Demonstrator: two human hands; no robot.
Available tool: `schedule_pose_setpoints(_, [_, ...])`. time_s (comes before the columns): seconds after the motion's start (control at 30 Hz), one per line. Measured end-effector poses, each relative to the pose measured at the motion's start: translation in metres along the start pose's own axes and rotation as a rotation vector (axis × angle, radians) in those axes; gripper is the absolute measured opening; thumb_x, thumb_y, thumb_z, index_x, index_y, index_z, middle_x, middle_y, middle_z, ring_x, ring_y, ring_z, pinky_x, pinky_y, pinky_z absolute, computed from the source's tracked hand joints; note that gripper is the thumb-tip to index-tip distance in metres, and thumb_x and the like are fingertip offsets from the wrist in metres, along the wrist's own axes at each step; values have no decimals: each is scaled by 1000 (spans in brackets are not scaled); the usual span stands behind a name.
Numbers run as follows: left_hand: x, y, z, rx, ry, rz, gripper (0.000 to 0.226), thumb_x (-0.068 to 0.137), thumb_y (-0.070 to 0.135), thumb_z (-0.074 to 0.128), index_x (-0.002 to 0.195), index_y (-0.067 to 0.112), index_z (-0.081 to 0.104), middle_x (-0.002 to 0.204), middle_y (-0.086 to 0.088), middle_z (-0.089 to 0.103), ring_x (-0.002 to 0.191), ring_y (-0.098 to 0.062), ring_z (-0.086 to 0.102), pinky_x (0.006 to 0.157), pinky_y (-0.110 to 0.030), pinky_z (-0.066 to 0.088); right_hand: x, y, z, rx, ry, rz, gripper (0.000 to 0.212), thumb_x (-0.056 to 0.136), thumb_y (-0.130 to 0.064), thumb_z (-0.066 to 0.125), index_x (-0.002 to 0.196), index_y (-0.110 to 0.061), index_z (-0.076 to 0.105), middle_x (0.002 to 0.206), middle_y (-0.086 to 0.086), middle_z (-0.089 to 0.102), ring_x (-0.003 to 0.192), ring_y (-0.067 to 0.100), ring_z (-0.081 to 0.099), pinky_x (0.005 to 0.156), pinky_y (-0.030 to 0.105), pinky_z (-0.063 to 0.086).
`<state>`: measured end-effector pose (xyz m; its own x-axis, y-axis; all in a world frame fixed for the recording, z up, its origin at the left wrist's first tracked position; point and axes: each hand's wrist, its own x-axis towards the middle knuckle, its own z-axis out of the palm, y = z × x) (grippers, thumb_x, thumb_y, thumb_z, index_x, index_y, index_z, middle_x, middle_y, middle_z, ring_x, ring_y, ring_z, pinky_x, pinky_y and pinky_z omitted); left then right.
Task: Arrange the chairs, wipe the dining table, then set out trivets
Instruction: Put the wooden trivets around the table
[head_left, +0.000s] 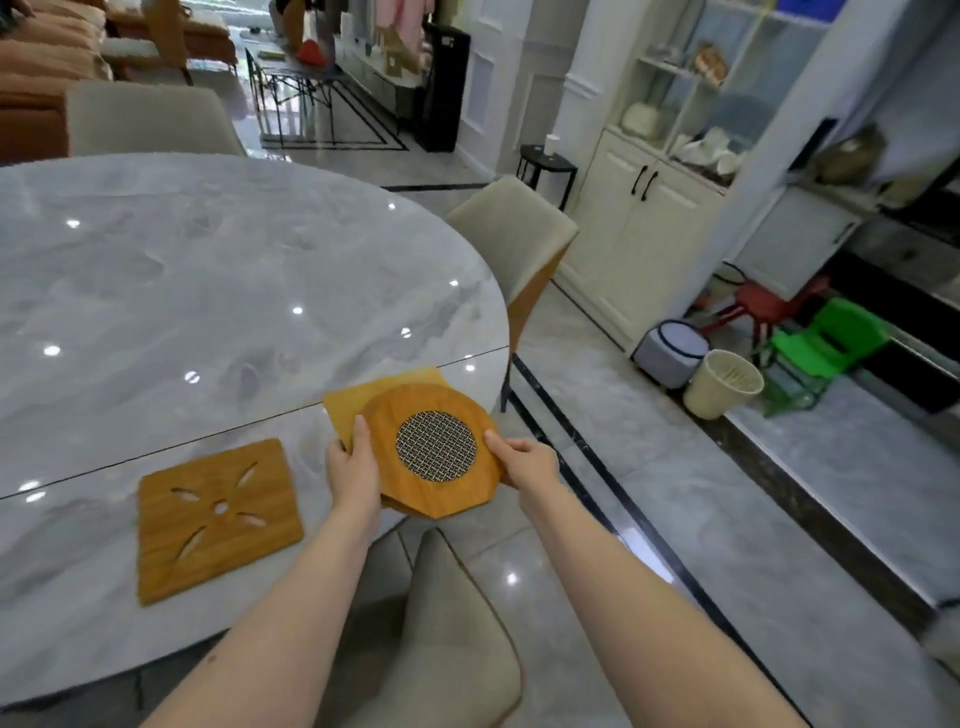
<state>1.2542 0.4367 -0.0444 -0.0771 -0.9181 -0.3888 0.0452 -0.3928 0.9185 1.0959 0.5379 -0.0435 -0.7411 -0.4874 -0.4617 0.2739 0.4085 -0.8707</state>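
Mesh-faced trivet flat between hands

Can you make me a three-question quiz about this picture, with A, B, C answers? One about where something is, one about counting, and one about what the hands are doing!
1. Where is the square trivet with the flower cut-outs?
A. flat on the table
B. on the floor
C. on a chair

2. How many green chairs are there?
A. none
B. one
C. three

3. What are the hands doing?
A. both hang free
B. both hold a stack of trivets
C. one wipes the table

Answers:
1 A: the square trivet lies flat on the marble table.
2 B: one green chair stands by the wall.
3 B: the left hand and right hand grip the stack of trivets from either side.
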Motion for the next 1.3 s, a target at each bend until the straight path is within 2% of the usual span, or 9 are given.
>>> schedule_pose_setpoints(0.17, [-32, -17, 102, 66, -51, 13, 39, 98, 40, 41, 111, 5, 50, 104, -10, 55, 96, -23, 54, 83, -36, 44, 39, -8, -97, 102, 66, 49, 21, 85, -20, 71, 92, -1, 63, 78, 8, 62, 70, 16, 58, 61, 27, 54])
schedule_pose_setpoints(0.3, [-63, -29, 193, 52, -115, 3, 39, 100, 36, 38, 118, 3, 48, 106, -10, 54, 97, -22, 53, 81, -34, 44, 84, -22, -183, 113, 81, 58, 26, 88, -21, 68, 103, -1, 62, 80, 8, 61, 67, 14, 56, 48, 21, 49])
schedule_pose_setpoints(0.5, [-92, -40, 299, 110, -163, 29, 42, 100, 37, 39, 124, 4, 47, 113, -10, 56, 103, -24, 55, 85, -36, 44, 131, -46, -282, 116, 156, 52, 24, 90, -17, 64, 70, -9, 55, 68, 5, 54, 60, 12, 51, 49, 19, 50])
schedule_pose_setpoints(0.57, [-95, -36, 330, 107, -176, 33, 42, 101, 35, 38, 126, 2, 46, 117, -12, 56, 106, -26, 55, 85, -36, 44, 153, -53, -304, 126, 147, 67, 20, 91, -21, 64, 77, -8, 58, 74, 8, 58, 64, 15, 54, 60, 28, 52])
schedule_pose_setpoints(0.63, [-92, -33, 357, 119, -176, 34, 42, 102, 32, 36, 129, 1, 44, 123, -15, 54, 107, -26, 54, 85, -35, 43, 173, -61, -317, 146, 136, 72, 18, 92, -24, 63, 91, -7, 61, 80, 9, 61, 66, 17, 56, 61, 30, 51])
schedule_pose_setpoints(0.77, [-71, -28, 400, 149, -141, 4, 44, 103, 35, 32, 133, 6, 42, 131, -14, 52, 118, -29, 52, 94, -38, 42, 217, -79, -328, 139, 136, 74, 30, 93, -28, 60, 109, -3, 61, 86, 9, 62, 68, 16, 55, 63, 29, 49])
schedule_pose_setpoints(0.97, [-2, -7, 462, 125, -99, -23, 44, 103, 36, 29, 131, 5, 41, 131, -14, 50, 118, -30, 50, 91, -38, 40, 302, -136, -315, 170, 67, 75, 25, 95, -26, 57, 109, -5, 56, 83, 6, 60, 66, 14, 55, 53, 24, 46])
schedule_pose_setpoints(1.13, [73, 25, 503, 101, -13, 29, 44, 102, 36, 32, 128, 3, 44, 127, -15, 52, 112, -28, 51, 84, -34, 37, 372, -192, -279, 199, -27, 93, 37, 97, -23, 55, 124, 3, 54, 120, 18, 61, 94, 25, 58, 82, 37, 51])
schedule_pose_setpoints(1.3, [137, 52, 540, 59, 76, 33, 46, 101, 38, 31, 130, 4, 44, 129, -14, 52, 113, -27, 51, 86, -35, 39, 439, -246, -248, 200, -124, 118, 39, 96, -21, 55, 126, 3, 53, 128, 18, 58, 101, 27, 57, 85, 38, 49])
